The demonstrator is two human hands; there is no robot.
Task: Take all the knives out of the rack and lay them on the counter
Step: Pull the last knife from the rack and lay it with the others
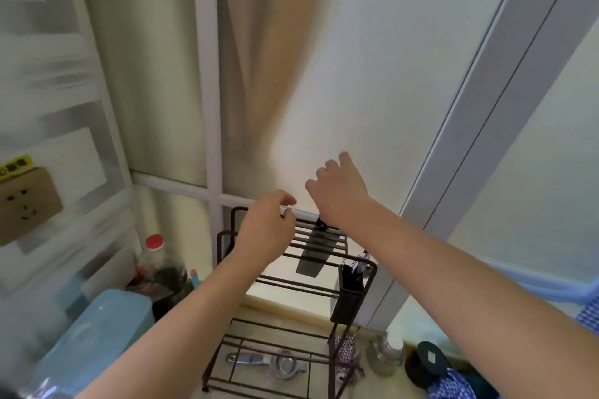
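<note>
A dark wire rack stands on the beige counter below a window. One knife with a wide dark blade hangs in the rack's top slots, its black handle up near the window sill. My left hand hovers over the rack's top left bars, fingers curled, holding nothing. Above the knife's handle is my right hand, raised with fingers spread and nothing in it; its wrist hides part of the handle.
A black utensil cup hangs on the rack's right side. A metal squeezer lies under the rack. Left are a blue box, jars and a red-capped bottle. A glass jar and a black lid sit to the right.
</note>
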